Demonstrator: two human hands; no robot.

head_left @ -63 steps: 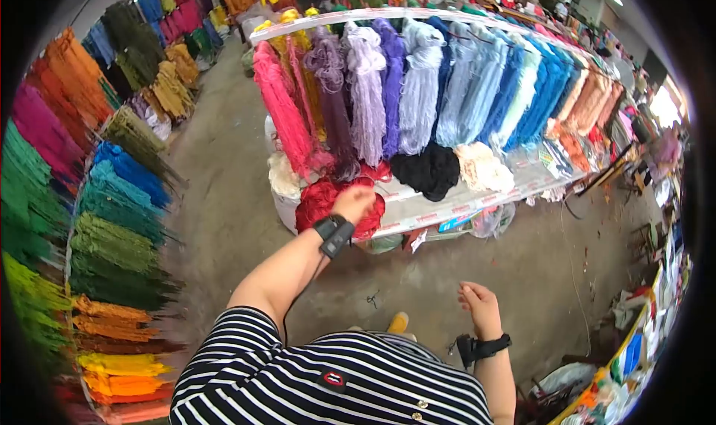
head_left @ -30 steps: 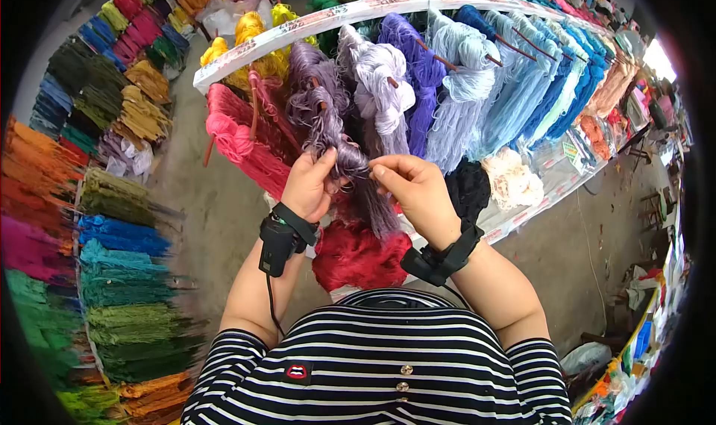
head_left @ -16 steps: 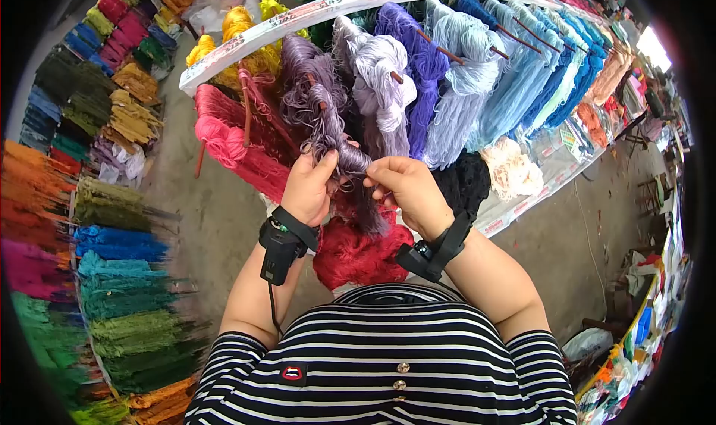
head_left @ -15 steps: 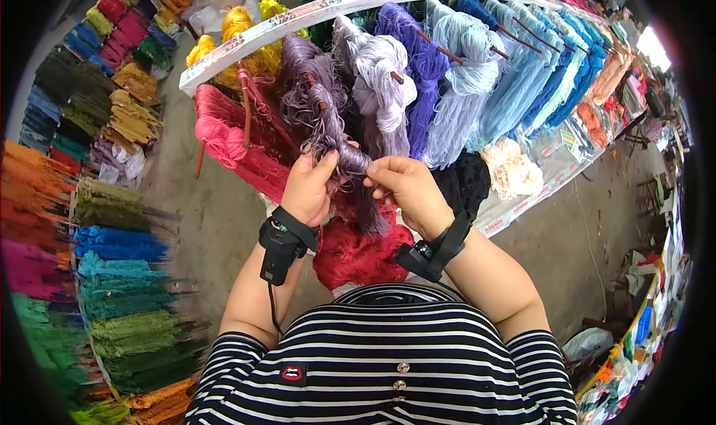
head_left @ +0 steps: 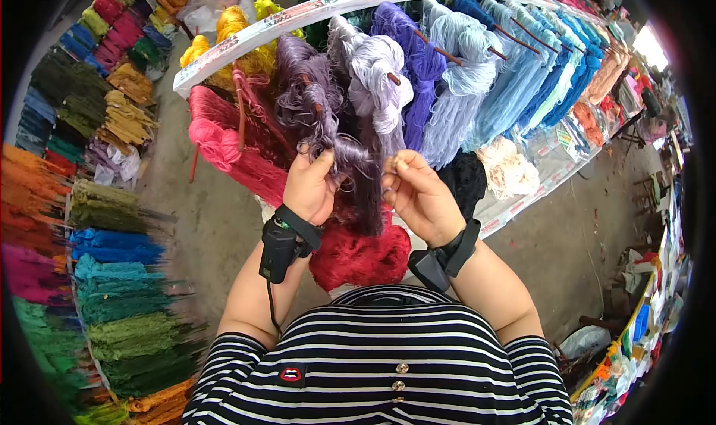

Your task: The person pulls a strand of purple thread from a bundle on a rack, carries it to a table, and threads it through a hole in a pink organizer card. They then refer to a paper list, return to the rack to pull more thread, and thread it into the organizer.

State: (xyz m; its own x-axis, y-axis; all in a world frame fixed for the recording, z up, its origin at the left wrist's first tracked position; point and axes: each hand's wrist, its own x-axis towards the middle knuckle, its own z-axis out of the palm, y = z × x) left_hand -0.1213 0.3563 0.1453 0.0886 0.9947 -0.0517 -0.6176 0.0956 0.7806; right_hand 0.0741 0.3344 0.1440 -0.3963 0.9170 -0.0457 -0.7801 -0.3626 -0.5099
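Observation:
A dark purple skein of thread (head_left: pixel 302 82) hangs from a reddish-brown peg, its lower part twisted and its loose end (head_left: pixel 367 201) dropping in front of me. My left hand (head_left: pixel 309 186) is closed around the twisted part, thumb on top. Just right of that loose end, my right hand (head_left: pixel 425 197) has thumb and forefinger pinched together, apparently on fine purple thread; its fingertips are slightly blurred. Below both hands lies a bundle of red thread (head_left: pixel 358 257). A pale lilac skein (head_left: pixel 377 89) hangs just beyond my right hand.
A white rail (head_left: pixel 298 13) curves across the back. Pink-red skeins (head_left: pixel 216 138) hang at left; violet (head_left: pixel 410 67) and light blue skeins (head_left: pixel 514 82) at right. Black thread (head_left: pixel 464 186) and cream thread (head_left: pixel 509 170) lie near the rack's right. More coloured skeins (head_left: pixel 119 283) line the left side.
My right hand has moved a little right, away from the twisted part, and turned so its palm shows more. My left hand keeps its hold. The twisted part looks looser.

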